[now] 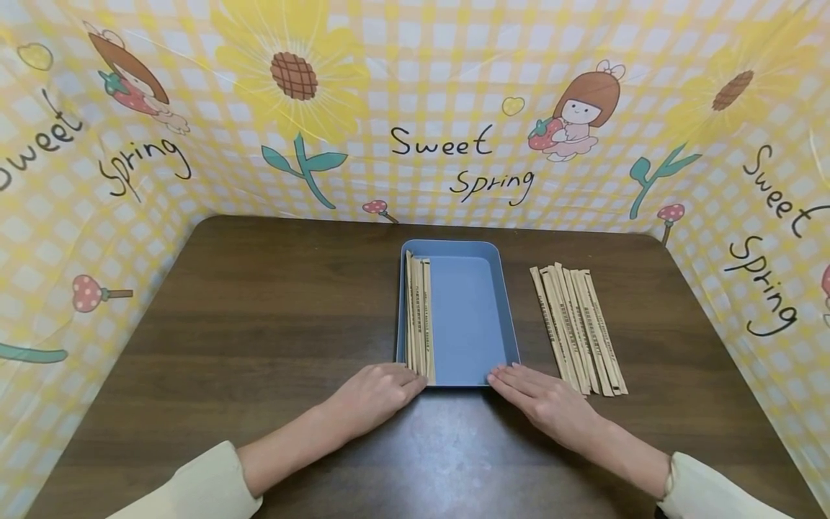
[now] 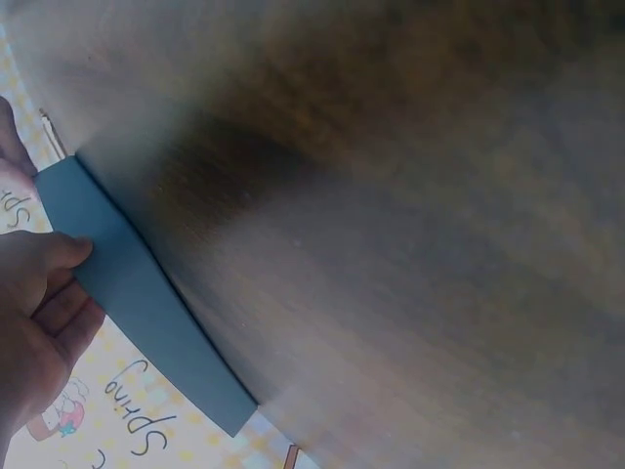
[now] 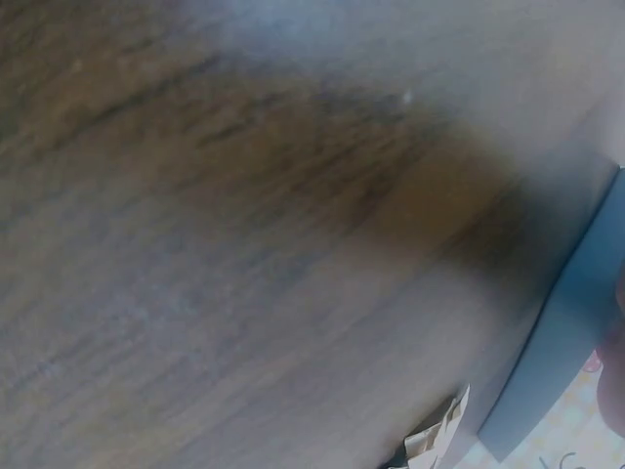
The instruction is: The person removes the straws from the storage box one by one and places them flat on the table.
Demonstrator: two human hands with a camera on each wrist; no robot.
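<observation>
A blue rectangular tray [image 1: 463,317] lies on the table, its short side towards me. Along its left wall lie several slim, printed brown-paper sticks [image 1: 418,317]. The left hand [image 1: 379,393] grips the near wall at the left corner, beside the sticks' near ends. In the left wrist view, the thumb of the left hand [image 2: 29,313] presses the outer face of the tray wall [image 2: 146,313]. At the near right corner, the right hand [image 1: 545,400] holds the rim. The right wrist view shows only a blurred sliver of that hand beside the tray wall [image 3: 557,362].
More of the paper-wrapped sticks [image 1: 577,328] lie fanned side by side to the right of the tray. The dark wooden table [image 1: 272,310] meets a yellow checked cloth backdrop [image 1: 441,94] at the back and both sides.
</observation>
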